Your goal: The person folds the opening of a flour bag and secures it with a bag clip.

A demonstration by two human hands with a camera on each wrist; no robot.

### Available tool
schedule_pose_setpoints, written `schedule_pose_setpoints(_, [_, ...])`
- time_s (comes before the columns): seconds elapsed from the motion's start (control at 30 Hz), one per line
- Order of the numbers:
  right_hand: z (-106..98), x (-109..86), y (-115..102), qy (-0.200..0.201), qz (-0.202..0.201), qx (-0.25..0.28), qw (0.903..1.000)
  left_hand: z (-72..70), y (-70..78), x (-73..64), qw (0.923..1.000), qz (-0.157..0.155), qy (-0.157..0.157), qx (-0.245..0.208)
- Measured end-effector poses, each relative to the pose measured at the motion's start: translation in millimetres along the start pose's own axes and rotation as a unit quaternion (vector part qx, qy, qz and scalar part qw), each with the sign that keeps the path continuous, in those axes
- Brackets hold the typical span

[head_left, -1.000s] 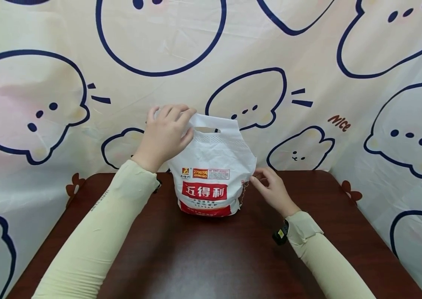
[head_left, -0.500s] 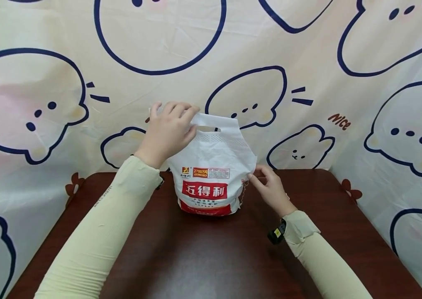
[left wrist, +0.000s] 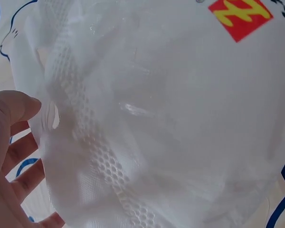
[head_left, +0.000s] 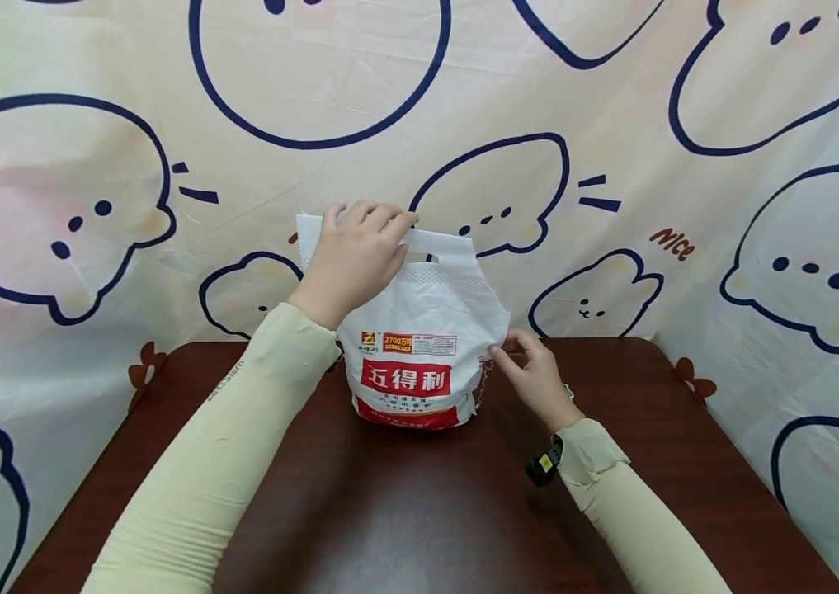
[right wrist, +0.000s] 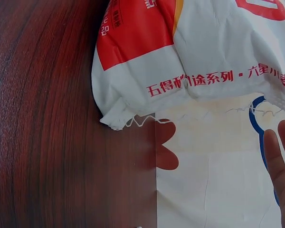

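A white flour bag (head_left: 419, 318) with red printing stands upright at the table's far side. Its top has a cut-out handle. The left hand (head_left: 352, 268) grips the top edge by the handle; in the left wrist view the thumb (left wrist: 19, 107) lies on the near side and the fingers reach behind. At the bag's upper right corner the right hand (head_left: 538, 379) pinches the edge between thumb and fingers. In the right wrist view only some fingers (right wrist: 280, 166) show at the right border, and a loose stitching thread (right wrist: 152, 121) runs along the bag's side seam.
The bag stands on a dark brown wooden table (head_left: 404, 511). A cream cloth (head_left: 300, 181) with blue cartoon outlines hangs behind and at both sides. A black wrist device (head_left: 544, 464) sits at the right wrist.
The left hand has slid to the right along the bag's top edge, uncovering the top left corner. The right hand has shifted slightly left. The bag has stayed in place.
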State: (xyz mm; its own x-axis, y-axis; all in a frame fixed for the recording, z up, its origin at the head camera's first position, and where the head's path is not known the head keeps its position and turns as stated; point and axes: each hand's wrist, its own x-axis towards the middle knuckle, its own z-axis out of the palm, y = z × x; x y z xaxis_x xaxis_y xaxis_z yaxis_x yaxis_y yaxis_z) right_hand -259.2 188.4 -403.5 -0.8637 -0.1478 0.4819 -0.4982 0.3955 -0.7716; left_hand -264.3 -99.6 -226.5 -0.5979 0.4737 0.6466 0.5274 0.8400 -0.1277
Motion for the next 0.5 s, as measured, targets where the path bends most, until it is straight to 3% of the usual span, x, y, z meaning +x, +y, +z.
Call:
schedule_pose_setpoints(0.2, [5.3,-1.9,2.3,-0.009,0.015,0.01,0.9998,0.5,1.5,-1.1,0.9999,0.002,-0.013,0.011])
schedule_pose_setpoints(0.5, [2.7,-1.1,1.7,0.015,0.001,0.016,0.9998,2.2,2.7,2.7,0.9998,0.01,0.011,0.013])
